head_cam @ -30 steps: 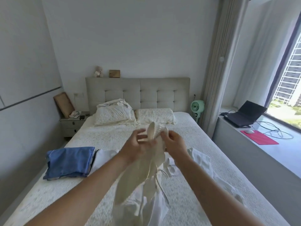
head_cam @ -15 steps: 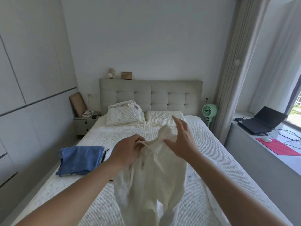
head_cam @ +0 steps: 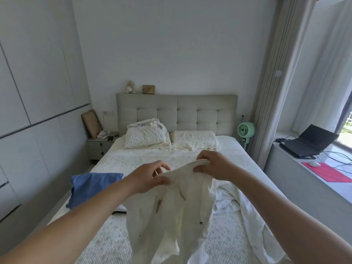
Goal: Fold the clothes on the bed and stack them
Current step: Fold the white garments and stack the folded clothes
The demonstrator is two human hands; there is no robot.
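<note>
Hanging in the air over the striped white bed (head_cam: 133,161), a cream fabric garment (head_cam: 171,216) is pinched along its top edge by both hands: the left hand (head_cam: 150,178) grips one corner, the right hand (head_cam: 213,164) clenches the other. A folded blue garment (head_cam: 91,185) lies at the bed's left edge, and crumpled white clothing (head_cam: 234,199) lies to the right.

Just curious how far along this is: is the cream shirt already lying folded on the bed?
No, both the left hand and right hand hold the cream shirt up, hanging unfolded.
</note>
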